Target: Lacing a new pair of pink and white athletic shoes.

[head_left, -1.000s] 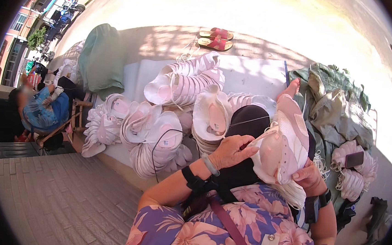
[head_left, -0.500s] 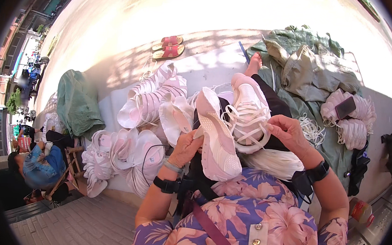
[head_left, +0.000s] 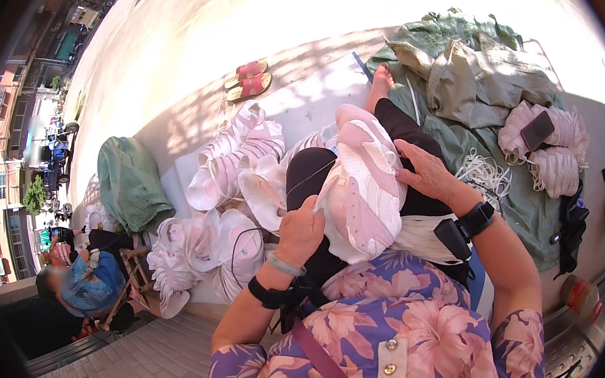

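Observation:
A pink-and-white shoe upper [head_left: 366, 187] lies over my lap, its side panel facing up. My left hand [head_left: 300, 233] is closed on its left edge, thumb uppermost. At the opposite edge, my right hand [head_left: 428, 174] has thumb and forefinger apart, the fingertips touching the upper's side. The laced front seen before is turned out of sight. Beneath my right wrist lies a bundle of white laces [head_left: 426, 238]. To the left, nested stacks of similar shoe uppers [head_left: 223, 243] sit beside my knee, with a dark cord across one of them.
Loose white laces [head_left: 485, 176] lie on green sheeting [head_left: 527, 228] at the right. Beyond them, a phone [head_left: 536, 131] rests on tied bundles of uppers [head_left: 560, 170]. A green sack [head_left: 130, 182], red sandals [head_left: 249, 82] and a seated person [head_left: 92, 283] are leftward.
The uppers in my hands have turned, so the crisscrossed laces no longer show. My right hand has moved from the laces to the side edge. The whole view has tilted a little.

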Motion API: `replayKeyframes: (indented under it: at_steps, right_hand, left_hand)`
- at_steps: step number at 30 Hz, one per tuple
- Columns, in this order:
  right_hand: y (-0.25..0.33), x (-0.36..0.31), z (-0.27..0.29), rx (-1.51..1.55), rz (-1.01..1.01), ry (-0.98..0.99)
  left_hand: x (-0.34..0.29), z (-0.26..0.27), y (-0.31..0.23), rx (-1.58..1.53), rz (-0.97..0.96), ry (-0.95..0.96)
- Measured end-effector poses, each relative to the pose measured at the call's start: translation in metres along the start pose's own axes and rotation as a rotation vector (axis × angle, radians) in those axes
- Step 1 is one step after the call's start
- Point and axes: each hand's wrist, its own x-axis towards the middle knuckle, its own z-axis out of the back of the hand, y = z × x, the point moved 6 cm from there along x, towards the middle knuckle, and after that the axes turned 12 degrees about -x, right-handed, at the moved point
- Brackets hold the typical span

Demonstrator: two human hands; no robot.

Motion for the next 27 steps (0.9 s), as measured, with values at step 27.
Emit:
replayKeyframes:
  at_steps: [27]
  right_hand:
    - [0.037,-0.03,0.021,-0.2,0.011,-0.184]
  left_hand:
    - [0.047,-0.043,-0.018,0.134,-0.018,-0.01]
